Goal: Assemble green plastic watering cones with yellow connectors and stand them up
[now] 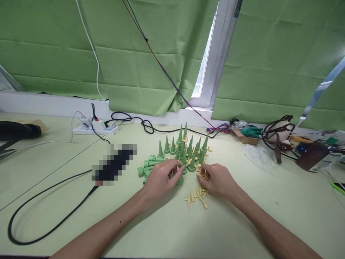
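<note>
A cluster of green plastic cones (pixel 185 151) stands upright in the middle of the pale table (pixel 54 169), with several more lying on their sides at the left of the cluster (pixel 148 165). Small yellow pegs (pixel 196 196) lie scattered in front of and among them. My left hand (pixel 161 180) is closed around a green cone (pixel 180 180) at the front of the cluster. My right hand (pixel 217 180) rests beside it, fingers pinched on a small yellow peg (pixel 202 175) close to the cones.
A blurred dark device (pixel 114 164) with a thick black cable (pixel 40 223) lies at left. A white power strip (pixel 95 127) sits by the wall. At the right are a clear plastic bag (pixel 256 153), a cardboard tray (pixel 246 136), tangled straps (pixel 277 133) and dark gear (pixel 312 154).
</note>
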Demonstrator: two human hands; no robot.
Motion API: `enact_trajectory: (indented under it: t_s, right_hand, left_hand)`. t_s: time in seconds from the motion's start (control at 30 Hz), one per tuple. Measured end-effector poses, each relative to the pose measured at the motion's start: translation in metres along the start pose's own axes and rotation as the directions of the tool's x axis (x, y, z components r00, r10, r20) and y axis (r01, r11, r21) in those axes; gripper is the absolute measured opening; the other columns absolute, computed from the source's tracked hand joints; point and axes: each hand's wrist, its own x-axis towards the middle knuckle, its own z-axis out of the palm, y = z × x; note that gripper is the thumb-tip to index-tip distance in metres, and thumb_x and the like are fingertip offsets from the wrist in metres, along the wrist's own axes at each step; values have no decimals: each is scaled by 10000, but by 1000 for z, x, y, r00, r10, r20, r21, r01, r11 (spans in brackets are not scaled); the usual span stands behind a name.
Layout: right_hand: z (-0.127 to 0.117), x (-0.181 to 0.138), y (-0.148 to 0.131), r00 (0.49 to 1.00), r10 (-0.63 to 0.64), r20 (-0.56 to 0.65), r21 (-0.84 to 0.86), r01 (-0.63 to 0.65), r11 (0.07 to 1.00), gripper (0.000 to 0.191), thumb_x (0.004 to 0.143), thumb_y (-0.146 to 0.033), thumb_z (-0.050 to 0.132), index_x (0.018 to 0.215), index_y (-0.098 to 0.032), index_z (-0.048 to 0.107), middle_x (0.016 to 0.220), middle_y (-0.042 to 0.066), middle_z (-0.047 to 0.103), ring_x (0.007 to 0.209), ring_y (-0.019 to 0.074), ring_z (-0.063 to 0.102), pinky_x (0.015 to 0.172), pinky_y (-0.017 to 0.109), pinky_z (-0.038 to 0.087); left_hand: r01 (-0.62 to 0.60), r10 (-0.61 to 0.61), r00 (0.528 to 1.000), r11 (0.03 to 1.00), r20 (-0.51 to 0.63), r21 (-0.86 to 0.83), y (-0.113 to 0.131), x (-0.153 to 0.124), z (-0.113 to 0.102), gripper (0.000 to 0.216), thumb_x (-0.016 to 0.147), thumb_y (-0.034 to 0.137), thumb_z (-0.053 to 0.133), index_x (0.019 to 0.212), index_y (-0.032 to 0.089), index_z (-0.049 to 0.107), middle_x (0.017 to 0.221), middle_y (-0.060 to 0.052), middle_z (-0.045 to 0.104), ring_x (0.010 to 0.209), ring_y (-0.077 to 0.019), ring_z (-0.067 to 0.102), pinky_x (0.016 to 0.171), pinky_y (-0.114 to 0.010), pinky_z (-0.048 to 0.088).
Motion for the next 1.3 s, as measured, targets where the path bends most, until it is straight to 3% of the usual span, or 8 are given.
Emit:
enact_trajectory:
  t_s: [0.47,0.6,0.73,0.83,1.03,1.3]
  right_hand:
    - [2,-2,-3,997,33,68,-38,-31,999,194,851,-185,577,673,-199,500,607,16,587,567,164,522,511,256,222]
    - [3,-2,-2,999,24,27,-18,-23,1000,200,852,-185,572,669,-200,493,594,15,586,573,172,526,518,259,249]
    - [2,-2,-6,997,-40,-63,136,49,989,223,905,-230,551,695,-204,481,552,-20,542,522,146,482,528,258,298]
    - [1,-5,-11,983,-133,-130,340,170,925,223,974,-273,482,762,-206,502,565,-37,519,502,126,453,525,250,345]
    - [3,-9,-18,953,-212,-219,490,295,820,172,1011,-292,456,896,-204,549,675,-12,582,564,124,506,558,243,408]
    - [11,-11,-19,910,-262,-320,446,389,806,149,992,-307,514,901,-202,569,710,2,574,577,125,475,536,246,406]
  left_hand:
    - [54,-55,997,998,46,26,-1,1,-1,176,959,311,527,884,175,607,704,7,599,610,-137,542,570,-250,386]
    - [74,-74,997,997,9,9,0,0,-1,187,953,339,540,878,178,599,680,15,577,576,-125,507,536,-238,370]
    - [27,-36,989,998,-146,-58,2,0,-2,220,947,303,558,765,182,533,588,46,473,513,-97,408,502,-223,336]
    - [-80,61,979,993,-193,-88,4,-1,-4,238,949,250,552,724,179,524,566,50,460,489,-83,370,485,-217,324]
    - [-275,272,961,960,-54,-60,4,-3,-3,171,972,218,513,831,164,594,626,23,559,515,-89,439,503,-229,341]
    - [-186,192,975,981,114,-58,2,-5,-2,191,996,243,462,887,171,601,739,-4,649,582,-107,553,544,-229,385]
